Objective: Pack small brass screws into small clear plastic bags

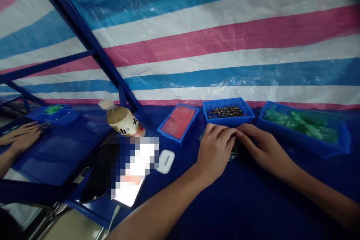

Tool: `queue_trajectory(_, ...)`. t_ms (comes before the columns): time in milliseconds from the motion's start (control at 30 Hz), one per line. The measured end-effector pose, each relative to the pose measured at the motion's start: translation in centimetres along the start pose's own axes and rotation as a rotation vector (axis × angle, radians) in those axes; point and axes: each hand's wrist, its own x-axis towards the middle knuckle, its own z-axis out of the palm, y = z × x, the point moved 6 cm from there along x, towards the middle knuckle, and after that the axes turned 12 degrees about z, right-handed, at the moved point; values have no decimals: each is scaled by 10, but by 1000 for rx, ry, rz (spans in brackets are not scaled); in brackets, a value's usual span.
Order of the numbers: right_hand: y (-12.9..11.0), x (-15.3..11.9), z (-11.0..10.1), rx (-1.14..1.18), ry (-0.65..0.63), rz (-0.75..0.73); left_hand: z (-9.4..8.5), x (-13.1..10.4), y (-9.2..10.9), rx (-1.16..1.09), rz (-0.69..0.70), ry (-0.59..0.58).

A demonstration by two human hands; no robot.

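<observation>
Over the dark blue table, my left hand (pixel 216 152) is closed, its fingers curled down on a small clear plastic bag (pixel 233 155) with a greenish tint. Bits of the bag show on both sides of that hand; its contents are hidden. My right hand (pixel 260 145) comes in from the right, also closed, with its fingertips meeting those of my left hand. What the right fingers pinch is covered. Just behind the hands stands a blue bin of small metal screws (pixel 226 111).
A blue bin with green plastic bags (pixel 306 123) is at right, a bin with red sheets (pixel 179 122) at left. Nearby are a white earbud case (pixel 165 161), a lit phone (pixel 132 191) with cable and a drink bottle (pixel 122 119). Another person's hands (pixel 24 135) work beyond the blue frame.
</observation>
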Motion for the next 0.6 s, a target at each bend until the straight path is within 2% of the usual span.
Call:
queue_trajectory(333, 1, 3, -4, 111, 35, 39, -2, 5, -2, -19, 37, 49)
queue_trajectory(467, 0, 4, -6, 125, 59, 53, -11, 8, -8, 150, 77, 45)
queue_trajectory(600, -1, 4, -7, 109, 81, 35, -28, 10, -22, 411, 36, 132)
